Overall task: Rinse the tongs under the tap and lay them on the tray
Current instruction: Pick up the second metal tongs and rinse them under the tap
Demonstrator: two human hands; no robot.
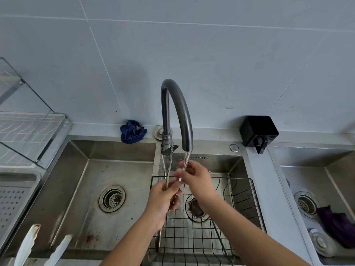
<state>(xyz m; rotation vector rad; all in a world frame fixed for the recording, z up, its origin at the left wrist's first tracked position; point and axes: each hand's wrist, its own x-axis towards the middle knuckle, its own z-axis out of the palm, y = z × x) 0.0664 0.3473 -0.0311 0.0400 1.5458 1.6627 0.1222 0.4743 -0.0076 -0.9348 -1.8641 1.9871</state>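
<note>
Metal tongs (169, 164) point upward over the middle sink, their toothed tip near the tap's base. My left hand (163, 196) grips them at the handle end. My right hand (194, 177) pinches the tongs' other arm right under the water stream (186, 160) running from the dark grey curved tap (184, 112). A perforated metal tray (15, 200) sits at the far left edge, beside the left sink.
A black wire basket (240, 191) lies in the middle sink. The left sink (80, 189) has a drain. A blue cloth (132, 131) and a black holder (258, 131) sit behind. The right sink holds a purple cloth (334, 225). A dish rack (28, 135) stands left.
</note>
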